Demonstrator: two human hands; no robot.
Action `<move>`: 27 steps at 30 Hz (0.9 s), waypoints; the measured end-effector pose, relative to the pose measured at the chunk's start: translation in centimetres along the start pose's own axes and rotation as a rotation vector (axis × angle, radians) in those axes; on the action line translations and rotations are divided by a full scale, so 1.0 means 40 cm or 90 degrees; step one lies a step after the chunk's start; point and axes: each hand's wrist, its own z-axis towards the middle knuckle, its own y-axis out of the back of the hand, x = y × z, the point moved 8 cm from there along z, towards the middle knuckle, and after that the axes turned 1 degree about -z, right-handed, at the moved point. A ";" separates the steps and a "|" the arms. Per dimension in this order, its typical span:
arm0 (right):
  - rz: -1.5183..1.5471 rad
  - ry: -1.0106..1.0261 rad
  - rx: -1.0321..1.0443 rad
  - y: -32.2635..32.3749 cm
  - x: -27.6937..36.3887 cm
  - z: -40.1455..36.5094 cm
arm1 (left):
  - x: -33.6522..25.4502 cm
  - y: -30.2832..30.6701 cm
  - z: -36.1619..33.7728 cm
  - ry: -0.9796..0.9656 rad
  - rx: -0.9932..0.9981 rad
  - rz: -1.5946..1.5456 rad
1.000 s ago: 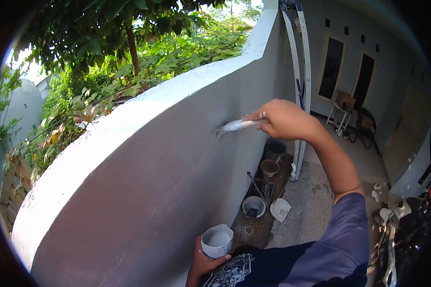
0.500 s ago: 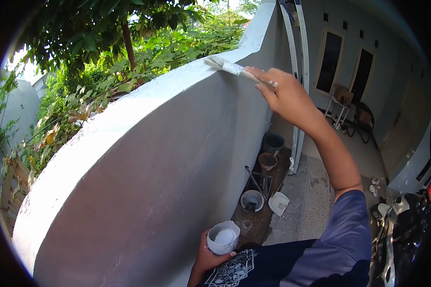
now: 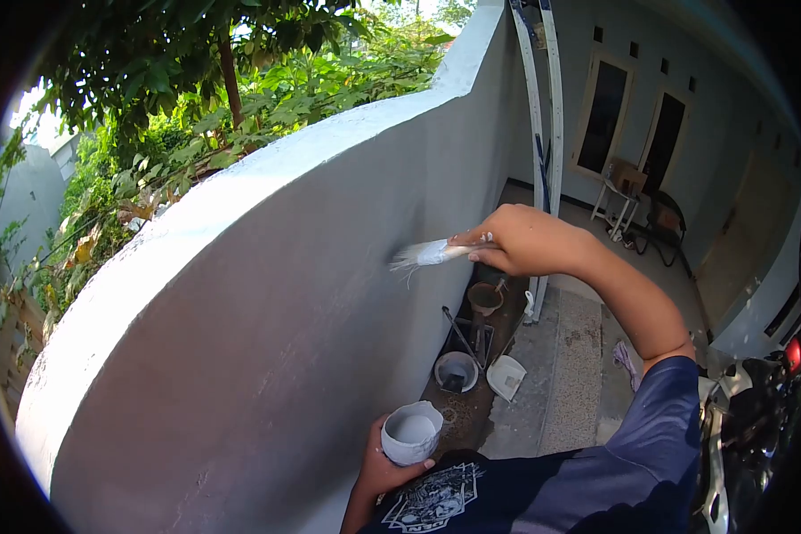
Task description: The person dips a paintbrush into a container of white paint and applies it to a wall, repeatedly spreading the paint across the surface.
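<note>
My right hand (image 3: 525, 240) grips the handle of a paintbrush (image 3: 432, 253), whose splayed, whitish bristles point left. The bristles are in front of the grey side of the curved wall (image 3: 267, 338), below its white top; whether they touch it I cannot tell. Low in the view, my left hand (image 3: 387, 467) is wrapped round a small pot (image 3: 412, 433) coated in white, with white paint inside. The pot is upright, close to the wall.
A ladder (image 3: 543, 116) stands beyond the wall's far part. On the ground are a basin (image 3: 457, 372), a white dustpan (image 3: 507, 378) and a brown pot (image 3: 486, 299). A motorbike (image 3: 756, 427) is at right, a chair (image 3: 666, 222) behind. Plants grow left of the wall.
My right hand and the brush have come down from the wall's white top edge to in front of its side face. My left hand still holds the pot; the view has shifted slightly.
</note>
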 end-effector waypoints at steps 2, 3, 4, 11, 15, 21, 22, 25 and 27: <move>0.010 -0.005 -0.022 0.087 0.001 0.029 | -0.007 -0.009 -0.003 -0.001 -0.006 -0.003; -0.018 0.040 -0.106 0.147 -0.012 0.056 | -0.009 -0.014 -0.003 -0.001 -0.012 -0.007; -0.042 0.085 -0.190 0.201 -0.024 0.079 | -0.009 -0.019 -0.007 0.000 -0.015 -0.004; -0.175 0.077 -0.309 0.332 0.015 0.082 | -0.011 -0.028 -0.019 0.012 -0.018 0.013; -0.052 0.030 -0.468 0.384 -0.069 0.063 | -0.009 -0.039 -0.018 0.015 -0.007 0.027; 0.073 0.084 -0.594 0.261 -0.067 0.035 | -0.049 -0.064 -0.035 0.021 -0.021 0.025; 0.078 0.072 -0.560 0.194 -0.038 0.036 | -0.048 -0.067 -0.042 0.023 -0.023 0.027; 0.181 0.049 -0.539 -0.029 -0.008 0.059 | -0.034 -0.065 -0.069 0.030 -0.037 0.044; 0.246 0.052 -0.531 -0.153 -0.008 0.075 | -0.016 -0.064 -0.086 0.046 -0.056 0.016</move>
